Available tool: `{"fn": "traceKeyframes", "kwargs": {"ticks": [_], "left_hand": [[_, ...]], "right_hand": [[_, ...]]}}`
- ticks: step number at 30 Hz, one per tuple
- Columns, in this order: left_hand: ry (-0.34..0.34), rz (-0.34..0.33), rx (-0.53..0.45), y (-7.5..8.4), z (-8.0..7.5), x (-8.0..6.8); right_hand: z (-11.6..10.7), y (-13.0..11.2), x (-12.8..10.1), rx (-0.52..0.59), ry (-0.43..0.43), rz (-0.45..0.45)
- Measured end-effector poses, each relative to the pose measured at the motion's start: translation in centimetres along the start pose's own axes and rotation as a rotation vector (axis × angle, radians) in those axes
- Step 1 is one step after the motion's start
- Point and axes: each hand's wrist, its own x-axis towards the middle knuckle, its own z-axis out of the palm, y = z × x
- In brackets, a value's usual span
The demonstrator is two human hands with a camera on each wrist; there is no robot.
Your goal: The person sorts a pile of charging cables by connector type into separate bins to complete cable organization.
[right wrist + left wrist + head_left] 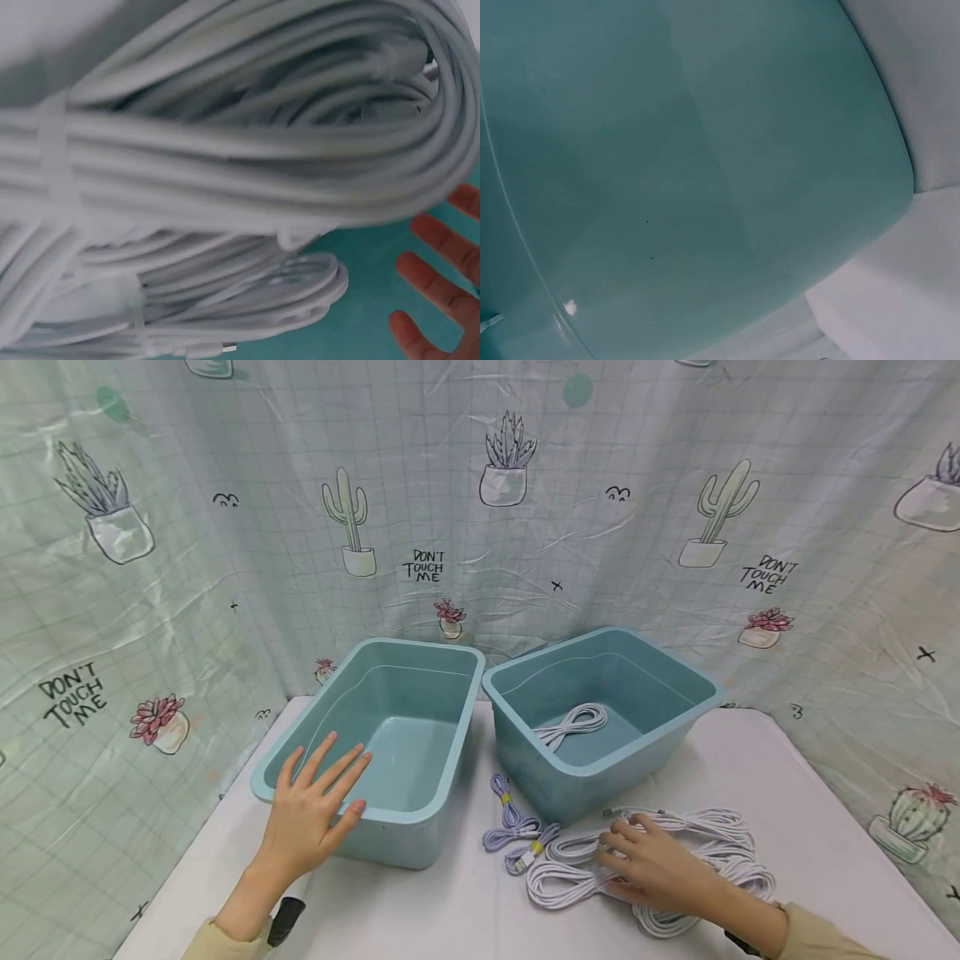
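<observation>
My left hand [322, 793] lies flat with straight, spread fingers on the near rim of the empty left teal bin [420, 647], whose wall [667, 187] fills the left wrist view. My right hand [645, 856] rests with relaxed fingers on a pile of white coiled cables [708, 839] on the table, just in front of the right teal bin [705, 693]. In the right wrist view the white cables [225, 150] are tied in bundles, and my fingertips [439, 274] show spread against teal plastic. One white coiled cable [576, 722] lies inside the right bin.
Two lilac cable bundles [513, 828] lie on the white table [450, 910] between the bins and the white pile. A cactus-print curtain [480, 527] hangs close behind and beside the table. The table's edges run near at left and right.
</observation>
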Motion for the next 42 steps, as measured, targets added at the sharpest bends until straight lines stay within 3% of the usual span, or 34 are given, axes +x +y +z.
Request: {"fn": "traceKeyframes", "kwargs": {"ticks": [22,32,42], "left_hand": [[0.009,0.002,-0.004,-0.1,0.1,-0.1],[0.018,0.007,-0.006,-0.2,0.2,0.0],[0.025,0.007,-0.01,-0.1,0.1,-0.1]], "right_hand": [[1.4,-1.3,0.2,-0.039,-0.057,0.06],[1.6,-1.4,0.2,-0.016,-0.128,0.155],[1.6,-1.0,0.2,0.007,-0.131,0.139]]}}
